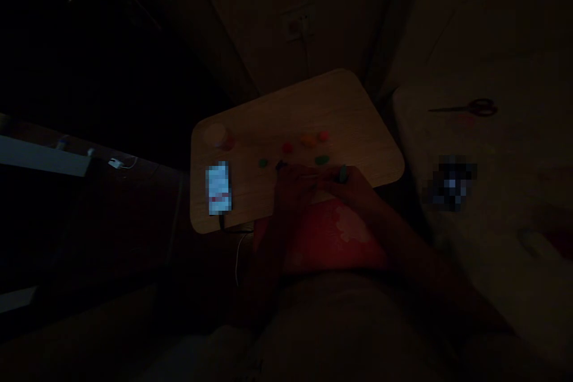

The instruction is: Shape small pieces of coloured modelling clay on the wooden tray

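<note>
The room is very dark, so details of my fingers are hard to see. My left hand [293,186] is closed at the near edge of a small wooden table [250,110], and a small dark thing [281,164] shows at its fingertips. Beside it, my right hand [353,184] is closed around a green object [343,173] of unclear kind. A thin pale strip [308,176] shows between the two hands. Just beyond lie small soft-looking lumps: a red lump [287,147], an orange lump [308,140], a pinkish-red lump [323,136] and two green lumps [322,160].
A phone with a lit, blurred screen [218,188] lies at the table's left, with a round tub [216,135] behind it. On the pale surface to the right are scissors [481,108] and a blurred dark item [451,184]. A wall socket [298,22] holds a plug and cord.
</note>
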Tool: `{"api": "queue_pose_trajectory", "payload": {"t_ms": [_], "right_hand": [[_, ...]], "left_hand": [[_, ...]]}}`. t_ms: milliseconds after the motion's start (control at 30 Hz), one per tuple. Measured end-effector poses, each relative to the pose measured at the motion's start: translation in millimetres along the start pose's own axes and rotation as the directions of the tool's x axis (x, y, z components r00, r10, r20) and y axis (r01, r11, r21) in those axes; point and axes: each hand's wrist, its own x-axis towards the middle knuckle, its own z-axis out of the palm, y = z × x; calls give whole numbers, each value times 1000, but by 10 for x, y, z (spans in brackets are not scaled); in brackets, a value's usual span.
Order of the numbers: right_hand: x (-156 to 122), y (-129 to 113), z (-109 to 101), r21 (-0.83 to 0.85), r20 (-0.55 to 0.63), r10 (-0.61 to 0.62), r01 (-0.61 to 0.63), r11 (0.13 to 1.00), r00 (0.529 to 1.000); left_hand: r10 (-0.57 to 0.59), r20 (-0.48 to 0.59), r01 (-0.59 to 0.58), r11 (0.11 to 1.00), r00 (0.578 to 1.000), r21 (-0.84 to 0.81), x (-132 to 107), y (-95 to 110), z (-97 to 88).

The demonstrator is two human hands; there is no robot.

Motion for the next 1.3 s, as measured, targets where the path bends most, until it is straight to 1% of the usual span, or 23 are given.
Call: {"api": "queue_pose_trajectory", "payload": {"t_ms": [100, 267, 400, 600, 700, 833, 1000, 1067, 1133, 1200, 1300], "right_hand": [[-2, 6, -5, 5, 0, 4, -4, 1000, 1000], [15, 68, -22, -14, 12, 10, -9, 1000, 1000], [16, 73, -27, -8, 11, 12, -12, 1000, 1000], [-12, -81, -3, 6, 19, 51, -51, 999, 999], [-17, -120, 6, 13, 23, 65, -66, 998, 998], [-13, -83, -7, 29, 41, 49, -50, 998, 998], [-18, 32, -54, 85, 58, 41, -46, 995, 997], [-25, 56, -67, 118, 73, 50, -58, 991, 996], [-32, 55, -72, 119, 79, 51, -60, 991, 996], [-37, 35, -71, 92, 79, 44, -51, 994, 996], [-38, -1, -63, 54, 79, 38, -42, 998, 996]], "left_hand": [[-17, 17, 18, 1000, 1000, -24, 9, -4, 0], [26, 23, -27, 998, 999, 52, 14, -25, -1], [14, 28, -16, 998, 1000, 68, 6, -18, 9], [-30, -26, 30, 1000, 999, -5, 18, 83, 56], [-53, -29, 52, 999, 998, -15, 10, 97, 78], [-61, -31, 60, 998, 998, -34, 1, 62, 89], [-63, -118, 41, 982, 991, -182, 20, 39, 115], [-88, -94, 69, 980, 992, -185, 22, 40, 121], [-136, -67, 123, 979, 989, -164, 18, 45, 116], [-187, -77, 173, 972, 979, -159, 9, 47, 108], [-224, -85, 207, 963, 971, -175, -8, 38, 105]]}}
